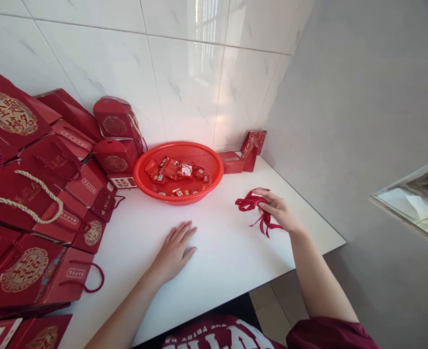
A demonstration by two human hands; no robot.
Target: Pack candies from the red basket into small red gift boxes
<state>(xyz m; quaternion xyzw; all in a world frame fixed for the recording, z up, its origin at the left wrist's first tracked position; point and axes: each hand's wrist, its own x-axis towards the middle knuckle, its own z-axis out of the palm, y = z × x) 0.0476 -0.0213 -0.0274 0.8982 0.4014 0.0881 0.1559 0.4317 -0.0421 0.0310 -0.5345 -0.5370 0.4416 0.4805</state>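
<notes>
My left hand (176, 253) lies flat on the white table (214, 247), fingers stretched out and holding nothing. Over the right part of the table, my right hand (275, 209) grips a loose bundle of dark red ribbons (249, 201) between thumb and fingers. Loops and loose ends of the ribbon hang out on both sides of the fingers. Beyond both hands stands a red plastic basket (214, 180) with a mesh wall. Several small red-wrapped packets (170, 168) lie inside it.
Red gift boxes and bags with rope handles (24, 194) are stacked along the left side. Small red boxes (249, 154) stand in the back right corner. A tiled wall (184, 87) rises behind the table, and a grey wall (344, 121) borders it on the right.
</notes>
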